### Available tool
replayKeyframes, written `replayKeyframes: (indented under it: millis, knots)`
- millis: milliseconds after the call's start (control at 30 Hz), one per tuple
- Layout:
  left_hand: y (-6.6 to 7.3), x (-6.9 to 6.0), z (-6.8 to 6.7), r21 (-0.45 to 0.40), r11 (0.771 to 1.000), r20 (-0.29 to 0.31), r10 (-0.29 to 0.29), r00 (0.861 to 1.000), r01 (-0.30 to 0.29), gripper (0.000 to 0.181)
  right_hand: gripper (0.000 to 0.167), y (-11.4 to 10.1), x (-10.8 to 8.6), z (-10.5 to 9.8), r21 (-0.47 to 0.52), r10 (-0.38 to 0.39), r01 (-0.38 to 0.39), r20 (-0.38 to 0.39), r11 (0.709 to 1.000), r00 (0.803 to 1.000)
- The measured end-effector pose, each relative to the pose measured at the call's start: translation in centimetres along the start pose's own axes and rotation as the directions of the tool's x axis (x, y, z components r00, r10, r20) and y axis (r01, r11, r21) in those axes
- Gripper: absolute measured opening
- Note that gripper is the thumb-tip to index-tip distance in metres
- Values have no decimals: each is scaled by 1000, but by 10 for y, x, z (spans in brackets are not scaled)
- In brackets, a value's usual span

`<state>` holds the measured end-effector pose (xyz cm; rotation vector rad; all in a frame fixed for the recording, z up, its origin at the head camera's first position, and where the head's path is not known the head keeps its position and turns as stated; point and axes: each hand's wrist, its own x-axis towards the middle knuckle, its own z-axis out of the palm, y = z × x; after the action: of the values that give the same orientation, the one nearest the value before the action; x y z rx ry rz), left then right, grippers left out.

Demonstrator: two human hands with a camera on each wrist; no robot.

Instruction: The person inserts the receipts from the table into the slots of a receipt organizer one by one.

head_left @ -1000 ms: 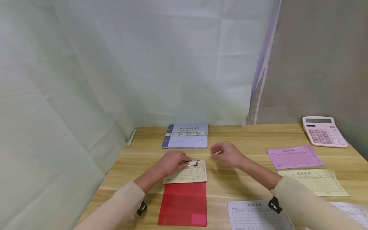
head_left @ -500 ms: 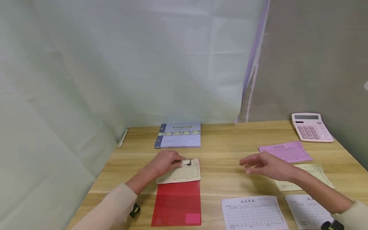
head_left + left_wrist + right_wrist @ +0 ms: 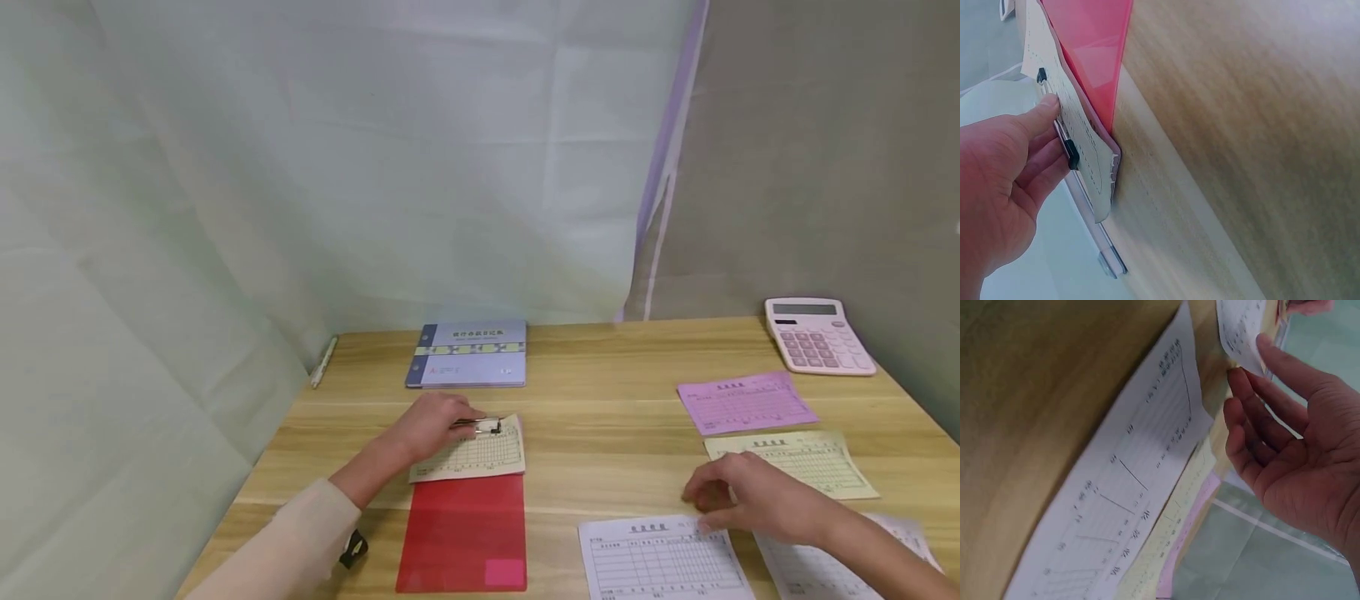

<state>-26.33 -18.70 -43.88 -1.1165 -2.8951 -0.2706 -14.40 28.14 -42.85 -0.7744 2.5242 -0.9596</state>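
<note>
The left hand (image 3: 431, 427) pinches a silver metal clip with black ends (image 3: 1063, 131). Just under that grip lie cream printed paper slips (image 3: 483, 457), on the upper part of a flat red plastic board (image 3: 463, 529) that extends toward the wearer. If the clip slipped from thumb and fingers, it could snap down and trap the slips crooked; their curling edges make that likelier.

The right hand (image 3: 761, 498), loosely curved, has its thumb at the corner of a white printed form (image 3: 660, 557); contact is unclear. Pinching only that corner might crease it. Just beyond this hand, a pale-yellow printed form (image 3: 817, 468) could be dragged by a sweeping wrist.
</note>
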Motion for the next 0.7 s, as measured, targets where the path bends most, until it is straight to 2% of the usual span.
replayKeyframes:
  millis: [133, 300, 467, 700]
  knots:
    - [0, -1, 0, 4, 1000, -3, 2, 1000, -2, 30, 14, -2, 0, 5, -46, 4, -5, -28, 999, 1000]
    - [0, -1, 0, 2, 1000, -7, 17, 1000, -17, 30, 16, -2, 0, 10, -43, -26, 23, -75, 999, 997]
    - [0, -1, -1, 0, 999, -10, 34, 999, -34, 30, 15, -3, 0, 10, -49, -8, 2, -121, 999, 993]
    - [1, -2, -2, -15, 999, -11, 34, 999, -34, 30, 11, -7, 6, 6, 0, 18, -19, -139, 1000, 990]
